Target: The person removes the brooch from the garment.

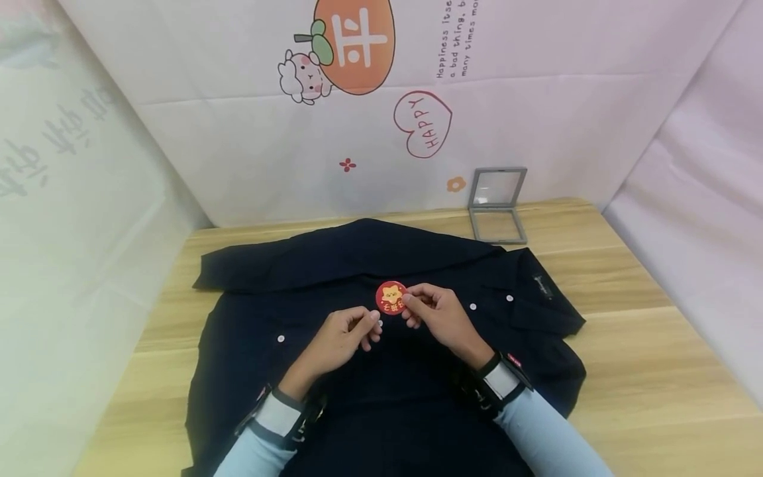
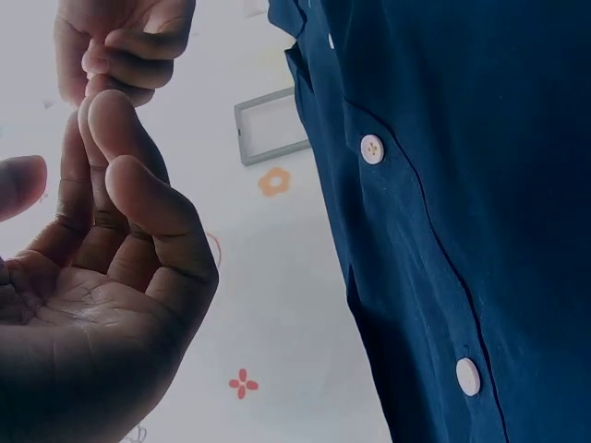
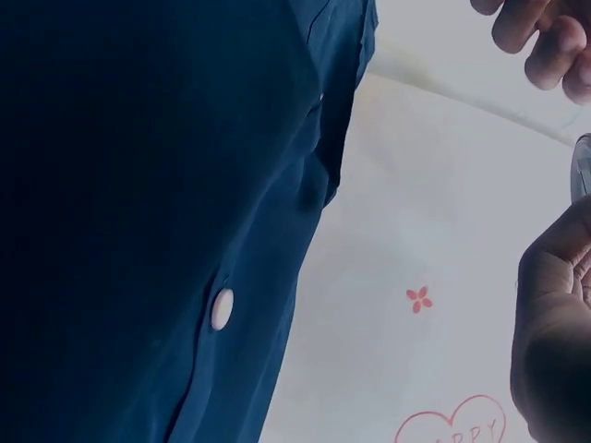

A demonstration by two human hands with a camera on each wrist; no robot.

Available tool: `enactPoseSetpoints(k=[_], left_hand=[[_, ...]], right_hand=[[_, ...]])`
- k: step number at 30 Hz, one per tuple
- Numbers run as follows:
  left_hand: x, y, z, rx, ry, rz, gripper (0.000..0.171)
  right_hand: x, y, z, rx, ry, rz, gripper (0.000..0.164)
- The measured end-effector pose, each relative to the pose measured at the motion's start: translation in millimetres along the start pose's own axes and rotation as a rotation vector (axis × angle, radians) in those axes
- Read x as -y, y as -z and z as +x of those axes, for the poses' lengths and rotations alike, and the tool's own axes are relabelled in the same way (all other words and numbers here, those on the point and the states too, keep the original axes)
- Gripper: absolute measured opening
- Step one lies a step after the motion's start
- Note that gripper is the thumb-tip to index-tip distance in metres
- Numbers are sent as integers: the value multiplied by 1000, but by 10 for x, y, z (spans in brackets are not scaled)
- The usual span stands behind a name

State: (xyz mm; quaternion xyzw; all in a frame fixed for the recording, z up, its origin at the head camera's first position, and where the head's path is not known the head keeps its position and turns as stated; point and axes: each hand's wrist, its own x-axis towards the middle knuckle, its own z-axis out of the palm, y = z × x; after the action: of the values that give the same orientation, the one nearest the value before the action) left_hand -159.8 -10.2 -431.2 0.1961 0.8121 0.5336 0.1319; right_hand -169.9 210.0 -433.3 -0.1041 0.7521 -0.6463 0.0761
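Note:
My right hand pinches a round red pin badge with a yellow star face by its right edge. In the right wrist view only the rim of the badge shows, above the hand. My left hand hangs just left of and below the badge, fingers loosely bent with nothing between them; the left wrist view shows its thumb apart from the fingers. Beneath both hands a dark navy button-up shirt lies spread out, its row of white buttons running across near the hands.
A grey square frame case stands unfolded at the back right, behind the shirt collar. The wood-grain table shows around the shirt. A white printed cloth hangs along the back and sides.

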Motion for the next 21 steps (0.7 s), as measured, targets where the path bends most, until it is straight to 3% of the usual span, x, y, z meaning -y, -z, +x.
enactPoseSetpoints(k=[10, 16, 21], left_hand=[[43, -219, 347, 53, -51, 4, 35], [-64, -427, 596, 79, -81, -15, 33], [-144, -631, 714, 122, -105, -25, 33]], right_hand=[[-146, 455, 230, -124, 8, -62, 35], [-146, 887, 375, -213, 18, -81, 38], [-179, 1237, 462, -262, -28, -106, 39]])
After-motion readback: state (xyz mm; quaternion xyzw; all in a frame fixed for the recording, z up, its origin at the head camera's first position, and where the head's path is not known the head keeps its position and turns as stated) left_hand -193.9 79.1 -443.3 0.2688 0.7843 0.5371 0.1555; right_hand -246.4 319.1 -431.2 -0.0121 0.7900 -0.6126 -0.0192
